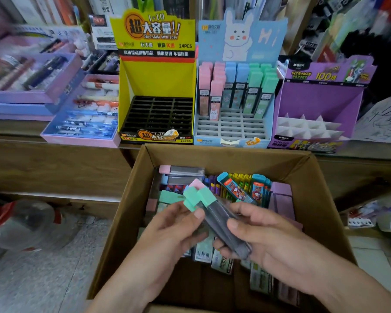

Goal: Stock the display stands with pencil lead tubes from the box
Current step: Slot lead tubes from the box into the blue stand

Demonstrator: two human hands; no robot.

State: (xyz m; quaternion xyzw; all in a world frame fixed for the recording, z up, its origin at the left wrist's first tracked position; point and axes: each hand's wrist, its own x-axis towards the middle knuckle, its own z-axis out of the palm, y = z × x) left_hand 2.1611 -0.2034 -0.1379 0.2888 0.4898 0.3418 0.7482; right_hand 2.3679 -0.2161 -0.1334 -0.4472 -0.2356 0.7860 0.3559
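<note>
Left hand and right hand both pinch the mint-capped lead tubes above the box; probably light, stiff, slippery plastic; hold mid-body, not caps.

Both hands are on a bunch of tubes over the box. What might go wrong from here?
The tubes sit fanned between left hand and right hand; one might slip into the box. Mint and pink caps are mixed, while the blue stand keeps colours in columns, so misplacing looks easy.
</note>
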